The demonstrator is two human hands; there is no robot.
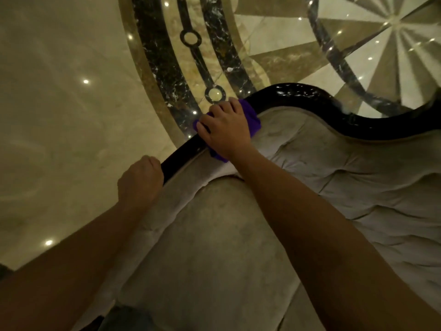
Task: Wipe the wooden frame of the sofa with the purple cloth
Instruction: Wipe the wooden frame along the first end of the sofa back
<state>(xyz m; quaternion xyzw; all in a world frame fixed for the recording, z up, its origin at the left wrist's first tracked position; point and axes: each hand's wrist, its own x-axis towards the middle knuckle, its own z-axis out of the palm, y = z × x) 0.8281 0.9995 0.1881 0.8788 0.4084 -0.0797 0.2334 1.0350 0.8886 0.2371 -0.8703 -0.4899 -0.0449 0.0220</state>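
My right hand (224, 131) presses the purple cloth (250, 120) flat on the dark wooden frame (310, 94); my left hand (140, 180), fisted, grips the rail; I fear the cloth slipping onto the upholstery (358, 187) at the curve.

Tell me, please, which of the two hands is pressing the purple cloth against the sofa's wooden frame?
The right hand, spread over the purple cloth on the dark wooden frame; the left hand grips the frame bare, lower down.
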